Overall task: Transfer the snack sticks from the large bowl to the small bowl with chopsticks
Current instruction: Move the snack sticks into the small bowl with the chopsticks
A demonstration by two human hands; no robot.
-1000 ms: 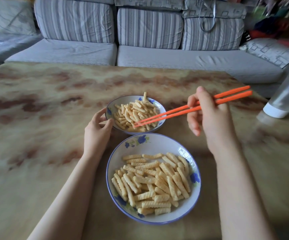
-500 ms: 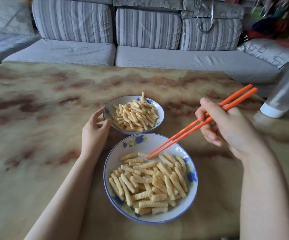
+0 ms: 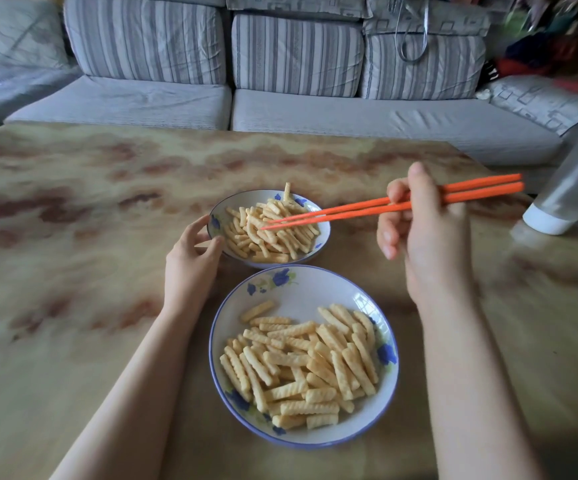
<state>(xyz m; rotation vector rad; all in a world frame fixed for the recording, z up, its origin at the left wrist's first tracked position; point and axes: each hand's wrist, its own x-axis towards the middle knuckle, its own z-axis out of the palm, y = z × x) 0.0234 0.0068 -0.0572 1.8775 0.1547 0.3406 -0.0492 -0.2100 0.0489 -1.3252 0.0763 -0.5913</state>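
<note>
Right hand is being used to pinch the orange chopsticks, tips being held at the snack sticks in the small bowl, whose rim is being gripped by the left hand.

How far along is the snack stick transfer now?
Done: the small white bowl with blue flowers already holds a heap of ridged yellow snack sticks. In hand: the right hand holds the orange chopsticks with tips over that heap; the left hand steadies the bowl. Left: many sticks lie in the large white bowl.
</note>
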